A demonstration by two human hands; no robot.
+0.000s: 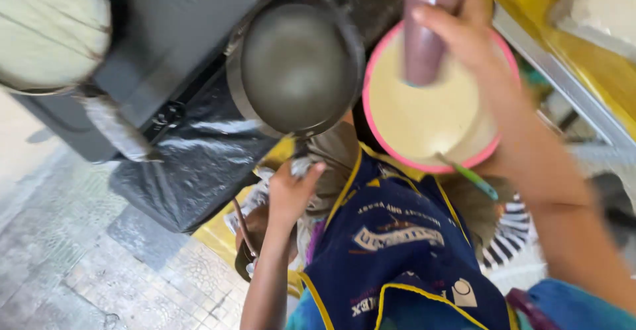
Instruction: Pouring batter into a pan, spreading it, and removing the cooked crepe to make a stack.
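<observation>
My right hand (pixel 472 35) is closed around a mauve cup (pixel 427 28), held upright with its base over the pale batter in a pink-rimmed bowl (pixel 397 154). A green-handled utensil (pixel 472 176) leans on the bowl's near rim. My left hand (pixel 290 189) grips a white cloth (pixel 301 166) wrapped at the handle of a dark round pan (pixel 298 61), which looks empty. The pan sits left of the bowl, close to it. A blue apron with yellow trim (pixel 397 250) fills the view below.
A dark grey stove (pixel 165 32) and a black plastic sheet (pixel 199 164) lie left of the pan. A pale round disc (pixel 46 32) is at the top left. Tiled floor (pixel 79 257) is at lower left, a yellow surface (pixel 576 45) at upper right.
</observation>
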